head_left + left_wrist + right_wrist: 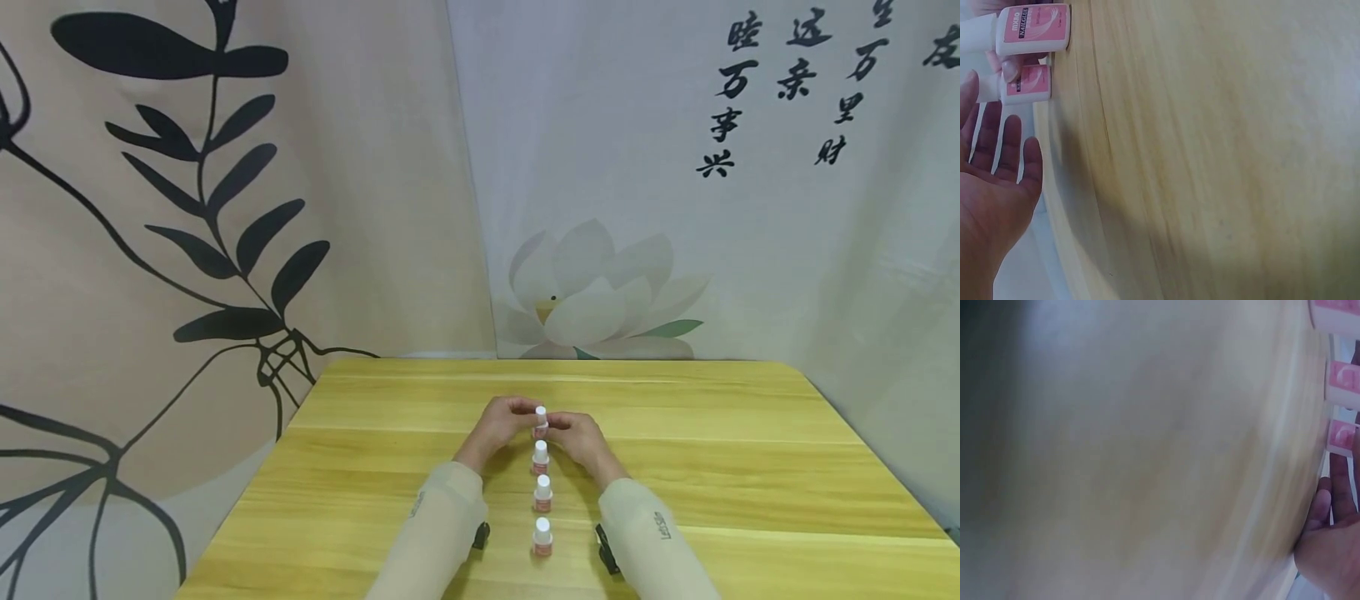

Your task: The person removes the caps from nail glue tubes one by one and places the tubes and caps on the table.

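Several small nail glue bottles with white caps and pink labels stand upright in a row running away from me. My left hand (506, 422) is at the left side of the farthest nail glue bottle (541, 422). In the left wrist view, the left hand (997, 169) has its fingers spread and relaxed, with the thumb close to the cap. My right hand (580, 436) comes from the other side and pinches that bottle, its thumb (1011, 69) across the pink label. Nearer to me stand a second bottle (540, 458), a third bottle (543, 493) and the nearest bottle (542, 537).
The wooden table (360, 483) has its far edge just beyond the hands. Behind it hangs a pale curtain (390, 208) printed with dark leaves, a lotus and writing. My sleeved forearms lie on both sides of the row.
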Motion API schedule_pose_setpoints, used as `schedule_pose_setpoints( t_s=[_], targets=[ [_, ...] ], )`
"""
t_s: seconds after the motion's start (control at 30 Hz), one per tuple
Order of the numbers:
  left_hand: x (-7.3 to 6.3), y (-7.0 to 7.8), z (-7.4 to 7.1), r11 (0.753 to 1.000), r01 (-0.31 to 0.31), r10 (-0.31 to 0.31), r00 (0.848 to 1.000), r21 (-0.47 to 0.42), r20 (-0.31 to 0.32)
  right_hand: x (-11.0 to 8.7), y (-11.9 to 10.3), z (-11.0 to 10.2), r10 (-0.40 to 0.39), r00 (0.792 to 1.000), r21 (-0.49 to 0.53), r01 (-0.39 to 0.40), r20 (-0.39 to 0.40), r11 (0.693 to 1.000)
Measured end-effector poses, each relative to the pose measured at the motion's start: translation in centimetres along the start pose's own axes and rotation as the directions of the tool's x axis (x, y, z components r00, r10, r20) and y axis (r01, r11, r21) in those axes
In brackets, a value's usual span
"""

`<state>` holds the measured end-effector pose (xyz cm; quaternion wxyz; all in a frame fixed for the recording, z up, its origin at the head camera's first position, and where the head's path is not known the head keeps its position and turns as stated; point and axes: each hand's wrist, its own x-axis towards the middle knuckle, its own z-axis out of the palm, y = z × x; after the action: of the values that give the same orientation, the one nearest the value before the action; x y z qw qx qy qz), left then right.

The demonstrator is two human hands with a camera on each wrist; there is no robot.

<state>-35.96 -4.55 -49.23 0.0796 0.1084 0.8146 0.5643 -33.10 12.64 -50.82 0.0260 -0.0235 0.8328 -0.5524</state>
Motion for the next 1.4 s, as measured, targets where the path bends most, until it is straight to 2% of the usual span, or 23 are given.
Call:
schedule_pose_setpoints(
  t_s=[0.23,0.57,1.0,1.27,1.4],
  targets=[
    [0.14,0.18,0.21,1.000,-0.001,0.001,1.000,0.027,-0.011,0.07,-0.04,-0.19,0.016,1.000,-0.005,-0.016,0.010,1.000],
    [0.14,0.24,0.08,1.000,-0.015,0.016,0.999,-0.018,0.041,0.25,0.10,-0.46,0.013,1.000,-0.022,-0.012,0.024,1.000],
    [-0.01,-0.03,-0.12,1.000,0.010,-0.011,1.000,0.006,0.013,0.20,0.00,-0.34,0.006,0.999,-0.050,-0.004,0.041,0.999],
    [0.14,-0.26,0.21,1.000,0.013,-0.014,0.999,-0.022,-0.035,0.16,-0.16,-0.18,0.004,0.999,-0.051,-0.003,0.033,0.999],
    [0.18,-0.33,0.24,0.999,0.013,-0.015,0.999,-0.037,-0.035,0.13,-0.23,-0.20,0.017,0.999,-0.046,-0.015,0.040,0.999]
  ],
)
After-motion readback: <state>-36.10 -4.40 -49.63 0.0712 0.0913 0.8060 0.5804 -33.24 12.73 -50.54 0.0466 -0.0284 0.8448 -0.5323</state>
